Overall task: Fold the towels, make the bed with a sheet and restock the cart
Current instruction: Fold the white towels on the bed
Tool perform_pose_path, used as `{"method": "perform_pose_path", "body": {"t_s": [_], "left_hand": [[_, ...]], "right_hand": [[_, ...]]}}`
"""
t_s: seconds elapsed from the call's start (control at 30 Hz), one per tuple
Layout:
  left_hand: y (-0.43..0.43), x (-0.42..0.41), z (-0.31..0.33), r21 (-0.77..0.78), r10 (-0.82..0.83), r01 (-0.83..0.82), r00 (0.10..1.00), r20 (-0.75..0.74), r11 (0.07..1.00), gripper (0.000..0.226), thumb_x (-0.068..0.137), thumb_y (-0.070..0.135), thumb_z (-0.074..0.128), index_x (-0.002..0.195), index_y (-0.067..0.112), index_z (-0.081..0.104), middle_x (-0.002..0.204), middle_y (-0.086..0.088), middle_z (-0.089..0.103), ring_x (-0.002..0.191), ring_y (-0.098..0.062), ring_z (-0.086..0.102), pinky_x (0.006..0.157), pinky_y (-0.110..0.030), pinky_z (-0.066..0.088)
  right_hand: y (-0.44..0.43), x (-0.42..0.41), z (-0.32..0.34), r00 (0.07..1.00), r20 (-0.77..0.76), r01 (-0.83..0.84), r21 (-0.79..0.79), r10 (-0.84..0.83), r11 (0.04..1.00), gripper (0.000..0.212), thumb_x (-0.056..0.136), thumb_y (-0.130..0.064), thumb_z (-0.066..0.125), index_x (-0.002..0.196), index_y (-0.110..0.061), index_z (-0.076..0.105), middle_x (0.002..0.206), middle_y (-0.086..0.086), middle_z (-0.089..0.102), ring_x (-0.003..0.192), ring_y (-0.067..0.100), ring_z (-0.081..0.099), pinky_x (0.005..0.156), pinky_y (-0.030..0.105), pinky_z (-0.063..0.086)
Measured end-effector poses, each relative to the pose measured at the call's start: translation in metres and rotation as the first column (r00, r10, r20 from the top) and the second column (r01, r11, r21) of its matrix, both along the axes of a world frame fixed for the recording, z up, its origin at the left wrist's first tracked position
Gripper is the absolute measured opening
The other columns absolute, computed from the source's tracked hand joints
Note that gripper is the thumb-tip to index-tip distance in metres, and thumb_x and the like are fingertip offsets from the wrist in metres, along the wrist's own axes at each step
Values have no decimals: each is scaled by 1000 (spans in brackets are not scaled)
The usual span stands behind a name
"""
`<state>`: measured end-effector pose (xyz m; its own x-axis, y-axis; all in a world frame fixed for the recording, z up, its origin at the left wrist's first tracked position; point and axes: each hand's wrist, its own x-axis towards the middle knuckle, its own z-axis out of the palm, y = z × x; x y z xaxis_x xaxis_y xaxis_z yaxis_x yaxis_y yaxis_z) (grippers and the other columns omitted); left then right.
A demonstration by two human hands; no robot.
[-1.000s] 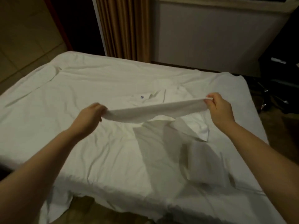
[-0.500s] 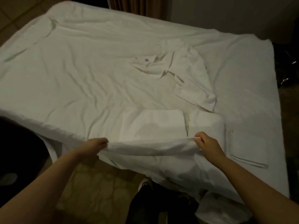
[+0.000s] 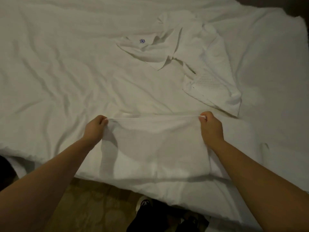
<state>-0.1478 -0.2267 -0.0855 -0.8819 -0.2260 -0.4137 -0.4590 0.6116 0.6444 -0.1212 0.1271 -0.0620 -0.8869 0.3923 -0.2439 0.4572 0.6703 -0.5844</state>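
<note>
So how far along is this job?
Done: a wrinkled white bed sheet lies spread out. In hand: the left hand and right hand pinch the far corners of a white towel laid at the near edge. Left: crumpled white towels with a blue flower logo lie unfolded; no cart in view.

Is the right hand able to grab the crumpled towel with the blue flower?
Probably, once it lets go: the right hand pinches a corner of the folded towel, and nothing lies between it and the crumpled towel.
</note>
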Motion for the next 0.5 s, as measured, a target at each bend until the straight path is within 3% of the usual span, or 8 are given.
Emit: {"method": "perform_pose_path", "body": {"t_s": [0.17, 0.3, 0.4, 0.5], "left_hand": [[10, -19, -39, 74, 113, -109, 992, -62, 991, 19, 98, 16, 41, 102, 8, 58, 92, -7, 55, 86, -21, 48, 73, -29, 35], [10, -31, -52, 221, 125, -110, 991, -54, 969, 19, 98, 19, 41, 87, 14, 56, 73, -2, 49, 68, -18, 43, 57, -28, 33], [8, -34, -44, 459, 19, -32, 999, 33, 888, 21, 94, 22, 54, 74, 18, 50, 61, 1, 48, 52, -12, 41, 43, -20, 32], [8, -37, -31, 575, -177, 93, 980, 93, 813, 26, 69, 31, 72, 63, 20, 49, 51, 9, 52, 44, -5, 46, 39, -14, 36]], "right_hand": [[1, -17, -45, 998, -2, 69, -10, -69, 998, 20, 100, -21, 43, 106, -8, 57, 102, 14, 62, 89, 25, 54, 73, 28, 36], [2, -24, -65, 996, -56, 74, 30, -72, 997, 18, 100, -21, 43, 103, -11, 57, 101, 9, 59, 87, 19, 49, 73, 26, 32], [2, -27, -71, 999, -19, 30, 81, -29, 996, 20, 100, -21, 43, 105, -8, 58, 107, 12, 56, 87, 18, 46, 75, 25, 31], [2, -31, -69, 1000, 20, 6, 92, -7, 996, 21, 100, -22, 43, 106, -7, 58, 109, 13, 53, 92, 24, 50, 78, 26, 33]]}}
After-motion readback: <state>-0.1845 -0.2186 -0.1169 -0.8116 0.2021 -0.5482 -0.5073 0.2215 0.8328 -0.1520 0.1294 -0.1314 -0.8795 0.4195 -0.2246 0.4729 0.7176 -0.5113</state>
